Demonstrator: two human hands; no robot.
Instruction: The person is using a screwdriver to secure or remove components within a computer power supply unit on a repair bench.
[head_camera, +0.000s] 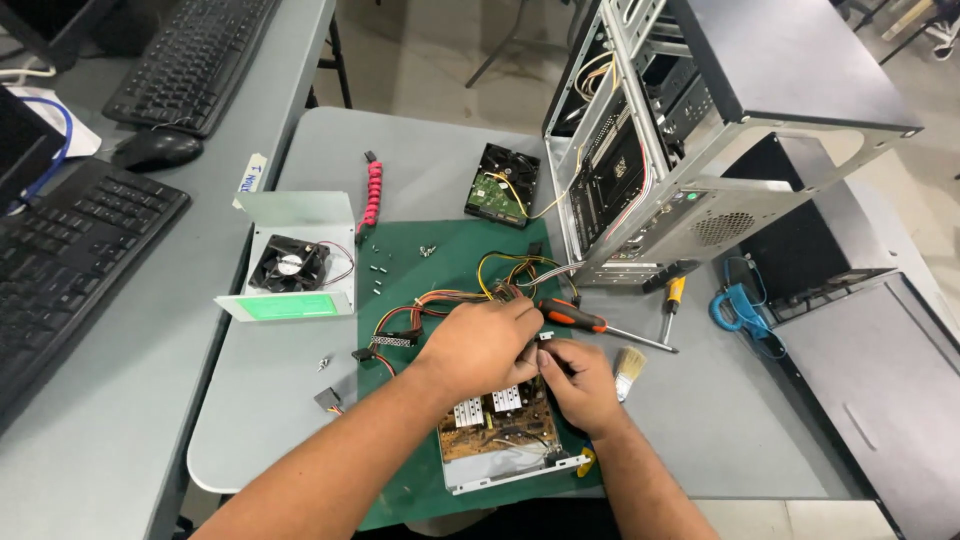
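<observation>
working close together over the opened power supply on the green mat, left hand and right hand pinch a small white connector, screwdriver just beyond

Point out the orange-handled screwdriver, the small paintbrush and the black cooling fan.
Orange-handled screwdriver (572, 316), head view, on its orange and black handle.
Small paintbrush (629, 364), head view, on its pale bristles.
Black cooling fan (289, 265), head view, on its round hub.

grey tables | pale tiled floor | even light
</observation>
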